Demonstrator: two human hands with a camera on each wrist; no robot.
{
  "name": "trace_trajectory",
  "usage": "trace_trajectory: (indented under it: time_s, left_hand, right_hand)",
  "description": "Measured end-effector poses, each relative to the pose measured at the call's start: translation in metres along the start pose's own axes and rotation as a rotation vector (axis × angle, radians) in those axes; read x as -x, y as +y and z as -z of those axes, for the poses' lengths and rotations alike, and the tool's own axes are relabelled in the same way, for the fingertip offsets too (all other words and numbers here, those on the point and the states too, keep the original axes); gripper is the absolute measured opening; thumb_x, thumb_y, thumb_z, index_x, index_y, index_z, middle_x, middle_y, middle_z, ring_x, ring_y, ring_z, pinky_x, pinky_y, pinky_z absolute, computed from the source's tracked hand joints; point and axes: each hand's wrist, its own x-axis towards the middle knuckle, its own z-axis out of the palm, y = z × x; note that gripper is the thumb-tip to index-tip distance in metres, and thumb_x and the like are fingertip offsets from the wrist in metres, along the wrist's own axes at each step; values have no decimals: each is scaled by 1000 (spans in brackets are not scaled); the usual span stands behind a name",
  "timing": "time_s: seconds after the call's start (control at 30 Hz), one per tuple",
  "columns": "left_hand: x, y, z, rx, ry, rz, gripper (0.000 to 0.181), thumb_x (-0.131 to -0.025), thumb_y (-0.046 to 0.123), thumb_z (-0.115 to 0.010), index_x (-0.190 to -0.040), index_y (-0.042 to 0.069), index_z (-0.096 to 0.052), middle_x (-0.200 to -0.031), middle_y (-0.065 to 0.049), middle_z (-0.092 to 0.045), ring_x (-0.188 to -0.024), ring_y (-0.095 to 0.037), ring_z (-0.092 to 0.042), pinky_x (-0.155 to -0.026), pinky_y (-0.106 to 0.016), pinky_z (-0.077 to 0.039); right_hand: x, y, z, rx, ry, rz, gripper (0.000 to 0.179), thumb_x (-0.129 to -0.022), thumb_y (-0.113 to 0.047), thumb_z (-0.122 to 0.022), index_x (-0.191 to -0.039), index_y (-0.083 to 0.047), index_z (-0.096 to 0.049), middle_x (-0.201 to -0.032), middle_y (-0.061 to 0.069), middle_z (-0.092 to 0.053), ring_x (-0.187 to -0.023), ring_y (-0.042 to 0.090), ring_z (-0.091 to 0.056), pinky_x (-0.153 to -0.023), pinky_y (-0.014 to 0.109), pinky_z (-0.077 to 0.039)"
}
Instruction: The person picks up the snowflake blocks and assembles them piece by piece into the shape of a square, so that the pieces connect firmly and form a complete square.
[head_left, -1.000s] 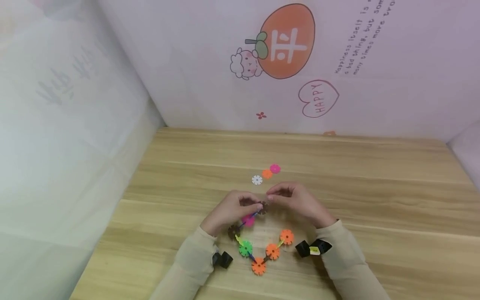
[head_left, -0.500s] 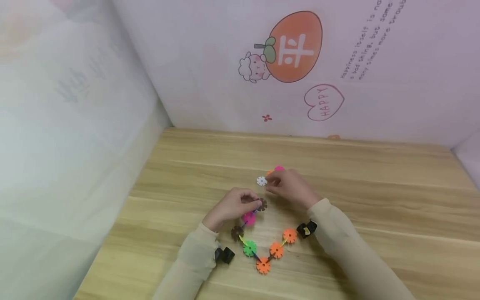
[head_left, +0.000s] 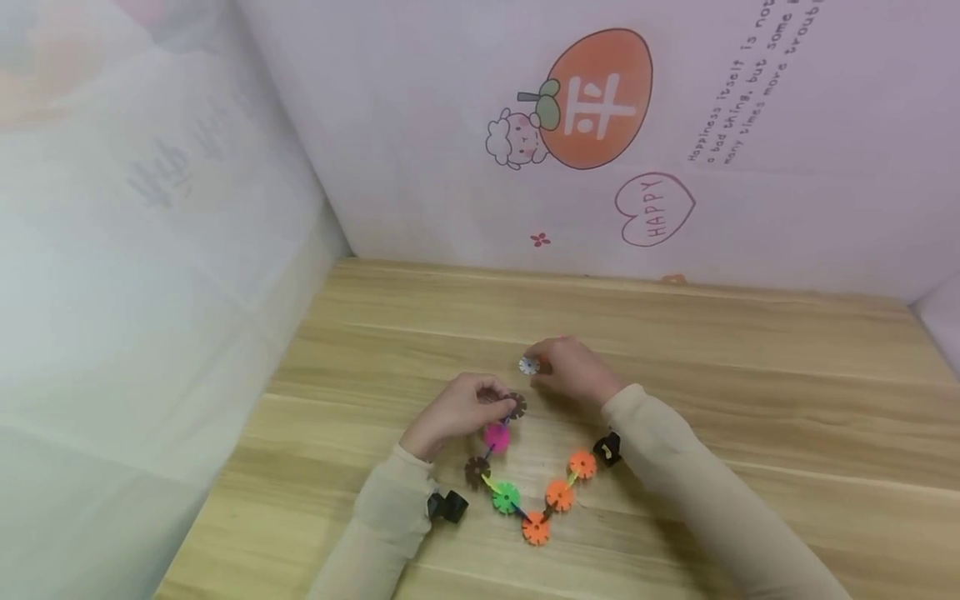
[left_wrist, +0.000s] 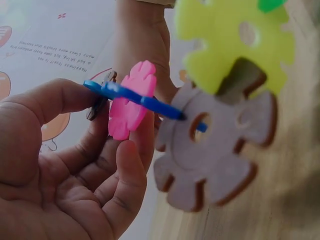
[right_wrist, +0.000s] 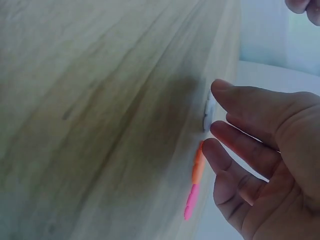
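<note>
My left hand (head_left: pixel 459 412) pinches a brown interlocking disc (head_left: pixel 516 406) between thumb and fingers. This disc ends a curved chain of slotted discs; after it come a pink disc (head_left: pixel 497 437), another brown disc (head_left: pixel 477 472), a green disc (head_left: pixel 506 497) and several orange ones, with blue and yellow discs set crosswise between. In the left wrist view a blue disc (left_wrist: pixel 130 97) runs through the pink one. My right hand (head_left: pixel 573 369) reaches over a loose white disc (head_left: pixel 528 366), thumb and fingertips at either side of it. The white disc lies on the table, as the right wrist view shows.
An orange disc (right_wrist: pixel 198 165) and a pink disc (right_wrist: pixel 191 202) lie in line beside the white one, mostly covered by the right hand in the head view. The wooden table (head_left: pixel 750 400) meets a printed white backdrop (head_left: pixel 420 150) behind and at the left.
My right hand has left the chain's end and moved away from me to the white disc. The left hand still pinches the brown disc. The head view has shifted slightly.
</note>
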Motion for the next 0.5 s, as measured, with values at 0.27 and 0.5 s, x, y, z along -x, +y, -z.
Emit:
trace_trajectory:
  time_s: [0.27,0.5]
  left_hand:
    - [3,2,1,-58,44,32,16,-85,22,-67,-79,8,-61,-88,-2,-67,-77,-14,-63,-68,-35,-52]
    - [4,4,6,-61,53,55,17,-83,21,-69,-79,8,-59,-93,-4,-66,-83,-15,-63,-72,-31,-51]
  right_hand:
    - [0,-1,0,30,-2,31,33,-77,-6,-73,-109,-8,-66,-100,8,-67,-89,19,-62,-82,34,-52]
    - [6,5,7,12,-59,31,24,-76,-7,-73,-99,-7,-69,-87,4,-61,-76,14,-53,-68,27,-49]
